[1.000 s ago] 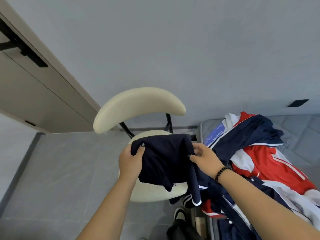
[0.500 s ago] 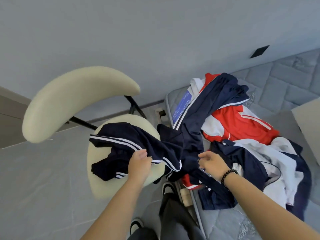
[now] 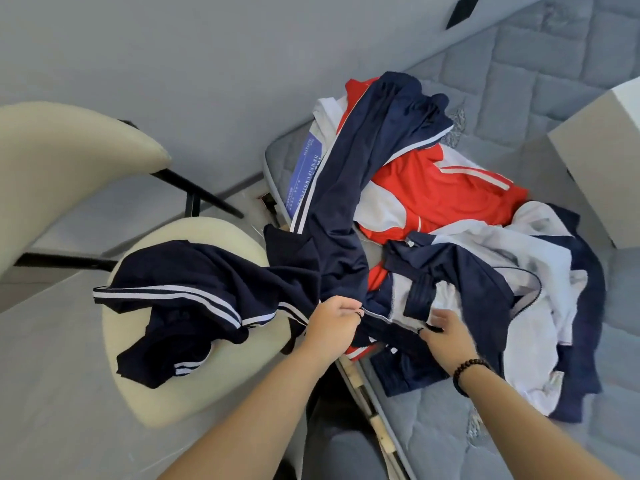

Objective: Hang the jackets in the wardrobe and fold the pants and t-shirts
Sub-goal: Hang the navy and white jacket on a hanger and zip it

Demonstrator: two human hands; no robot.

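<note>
Person, head view: both forearms are showing bare, with no sleeves reaching into view. The right wrist is wearing a bracelet [image 3: 467,370] of dark round beads. The left hand [image 3: 332,323] and right hand [image 3: 450,336] are wearing no gloves. Dark trousers [image 3: 332,403] are covering the legs.

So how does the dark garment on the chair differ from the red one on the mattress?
The navy garment lies across the cream chair, while the red garment sits in the heap on the mattress. The navy one is near the left hand; the red one lies farther off, untouched. The navy one is mostly exposed; the red one is partly buried. Both carry white stripes.
</note>
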